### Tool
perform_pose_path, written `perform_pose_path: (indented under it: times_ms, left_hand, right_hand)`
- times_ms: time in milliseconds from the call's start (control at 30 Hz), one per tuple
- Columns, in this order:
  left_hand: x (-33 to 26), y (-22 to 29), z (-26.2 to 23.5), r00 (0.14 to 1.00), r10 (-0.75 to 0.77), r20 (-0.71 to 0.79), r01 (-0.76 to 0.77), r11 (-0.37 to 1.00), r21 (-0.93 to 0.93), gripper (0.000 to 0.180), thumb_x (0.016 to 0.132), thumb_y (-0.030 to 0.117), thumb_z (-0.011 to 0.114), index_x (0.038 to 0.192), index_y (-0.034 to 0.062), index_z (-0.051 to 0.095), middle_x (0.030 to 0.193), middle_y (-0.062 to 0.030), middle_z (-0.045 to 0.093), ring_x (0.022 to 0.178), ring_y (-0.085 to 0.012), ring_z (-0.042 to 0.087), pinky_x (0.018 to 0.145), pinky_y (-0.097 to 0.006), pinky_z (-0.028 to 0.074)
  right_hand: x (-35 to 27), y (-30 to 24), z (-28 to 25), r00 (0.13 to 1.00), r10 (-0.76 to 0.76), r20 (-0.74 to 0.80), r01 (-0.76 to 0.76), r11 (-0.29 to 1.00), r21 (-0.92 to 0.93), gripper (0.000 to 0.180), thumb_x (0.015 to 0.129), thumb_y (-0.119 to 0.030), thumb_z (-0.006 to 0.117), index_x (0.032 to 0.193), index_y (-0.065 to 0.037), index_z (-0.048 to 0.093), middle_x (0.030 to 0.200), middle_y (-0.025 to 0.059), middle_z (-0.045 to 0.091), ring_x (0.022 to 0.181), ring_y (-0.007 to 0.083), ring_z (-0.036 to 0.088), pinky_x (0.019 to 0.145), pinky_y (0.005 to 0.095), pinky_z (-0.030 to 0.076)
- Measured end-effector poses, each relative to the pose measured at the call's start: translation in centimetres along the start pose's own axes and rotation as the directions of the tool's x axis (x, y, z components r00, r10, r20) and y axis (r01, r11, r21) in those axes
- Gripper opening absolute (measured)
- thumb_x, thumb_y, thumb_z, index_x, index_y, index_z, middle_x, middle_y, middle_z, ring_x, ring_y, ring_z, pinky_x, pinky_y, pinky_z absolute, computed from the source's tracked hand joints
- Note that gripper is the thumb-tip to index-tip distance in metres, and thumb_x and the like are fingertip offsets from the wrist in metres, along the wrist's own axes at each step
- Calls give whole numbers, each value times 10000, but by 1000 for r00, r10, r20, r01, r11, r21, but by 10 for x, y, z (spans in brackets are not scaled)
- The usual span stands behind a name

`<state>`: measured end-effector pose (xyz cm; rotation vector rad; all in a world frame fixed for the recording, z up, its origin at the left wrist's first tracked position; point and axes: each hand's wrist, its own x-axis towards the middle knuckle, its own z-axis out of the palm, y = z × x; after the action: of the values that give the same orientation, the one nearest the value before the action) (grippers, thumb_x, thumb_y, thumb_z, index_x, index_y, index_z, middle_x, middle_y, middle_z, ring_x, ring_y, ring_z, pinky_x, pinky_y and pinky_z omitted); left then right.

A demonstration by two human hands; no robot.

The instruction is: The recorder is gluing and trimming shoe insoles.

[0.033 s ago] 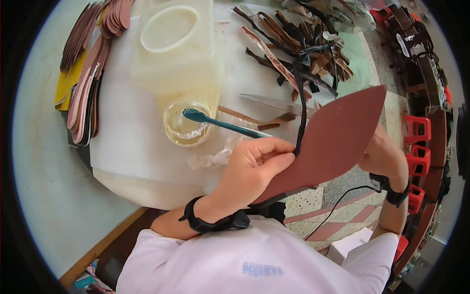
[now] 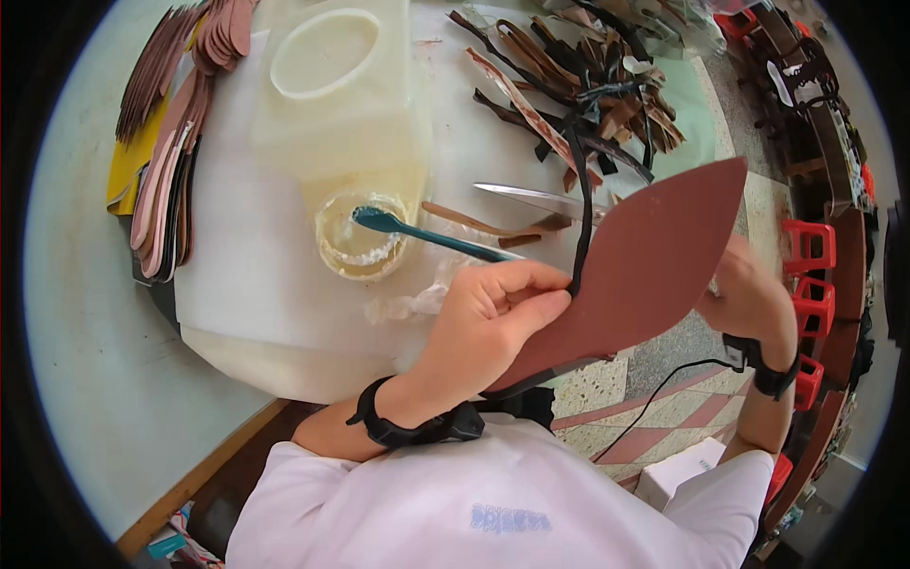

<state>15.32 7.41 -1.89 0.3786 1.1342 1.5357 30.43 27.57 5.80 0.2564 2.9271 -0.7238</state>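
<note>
A brown-red sole-shaped piece (image 2: 664,247), pointed at its upper right end, is held tilted above the near side of the worktop. My left hand (image 2: 502,327) pinches a narrow black strip (image 2: 581,218) against the piece's left edge between thumb and forefinger. The strip's free length rises away from the fingers. Behind the piece's right edge is my right hand (image 2: 754,294), slightly blurred; the piece hides its fingers. Beyond my left hand, a teal-handled brush (image 2: 427,237) rests across the mouth of a cloudy plastic container (image 2: 370,123) with whitish paste round its opening.
A metal blade (image 2: 531,197) and a brown strip (image 2: 493,225) lie past the brush. Tangled leather strips (image 2: 607,104) cover the far right of the worktop. Stacked sole pieces (image 2: 166,199) stand at the left. Red stools (image 2: 809,248) and a dark cable (image 2: 654,403) are on the right.
My right hand has shifted slightly right and toward me behind the piece. The black strip's upper part leans a little differently. My left hand keeps its pinch.
</note>
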Motion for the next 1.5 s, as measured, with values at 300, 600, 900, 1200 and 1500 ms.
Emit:
perform_pose_path:
  times_ms: [300,600,900,1200,1500]
  left_hand:
    - [-2,4,1,997,71,35,-75,990,117,152,841,9,568,971,-37,633,819,-28,643,731,-49,555,660,-185,435]
    - [-10,12,2,975,130,182,-84,967,-241,311,845,-64,501,1105,73,398,785,-42,607,714,-74,570,643,-190,436]
    - [-11,6,-6,952,194,236,-95,922,-376,556,823,-37,510,1310,110,285,759,-91,595,606,-110,553,503,-204,412]
    - [-13,10,8,964,151,221,-87,958,-275,448,778,36,554,1185,33,368,665,-98,582,526,-133,510,470,-207,340]
    - [-13,17,-1,917,71,393,25,972,-232,592,774,-61,552,1302,49,309,779,-81,621,661,-86,560,586,-177,387]
  right_hand:
    - [-72,25,-4,939,262,221,-310,925,221,454,607,11,727,1009,50,520,794,95,500,691,196,508,620,295,424]
    - [-127,25,69,931,32,364,-362,-53,931,832,543,-410,850,1107,79,482,936,91,551,851,156,547,745,290,449]
    - [-122,2,114,882,-308,356,-438,-257,862,852,554,-566,788,1059,56,498,898,87,543,819,168,551,674,255,427]
    - [-123,-14,120,976,-192,102,-178,-440,880,682,775,-518,621,994,118,511,823,109,547,684,194,562,590,284,445]
    - [-117,-7,129,934,-313,171,-292,-398,870,601,718,-396,713,1000,100,524,792,87,554,672,182,570,681,303,462]
